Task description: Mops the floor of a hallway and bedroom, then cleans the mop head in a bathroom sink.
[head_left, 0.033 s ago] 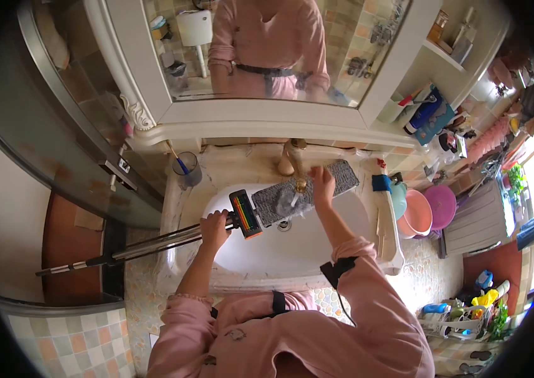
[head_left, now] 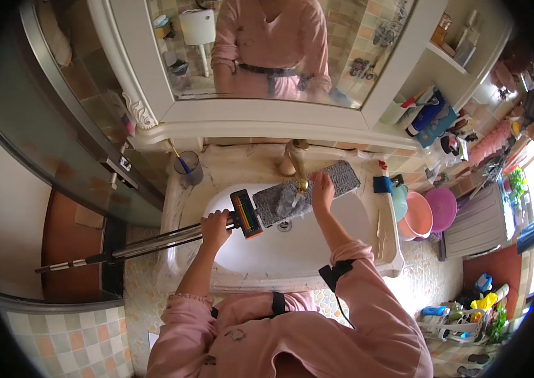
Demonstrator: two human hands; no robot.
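Head view: I stand at the sink with both hands over it.
Left hand: my left hand is closed around the pole at its upper end, over the left part of the sink, just beside the block.
Right hand: my right hand is on the pad, over the back of the sink, fingers bent; I cannot tell whether they clasp the pad or only press it.
Pad: the grey, shaggy pad lies aslant across the back of the sink, its right end reaching past the bowl over the counter.
Block: the black block, with coloured stripes and an orange lower edge, is over the left of the sink, at the pad's left end.
Pole: metal tubes, running out past the left edge of the sink.
Faucet: the gold faucet is behind the sink, spout above the pad; water runs onto the pile.
Drain: the drain shows in the sink, below the pad.
Cup: the clear cup is behind and left of the sink, holding a brush.
Basins: teal, orange and purple, to the right of the sink.
Mirror: the mirror is above the sink.
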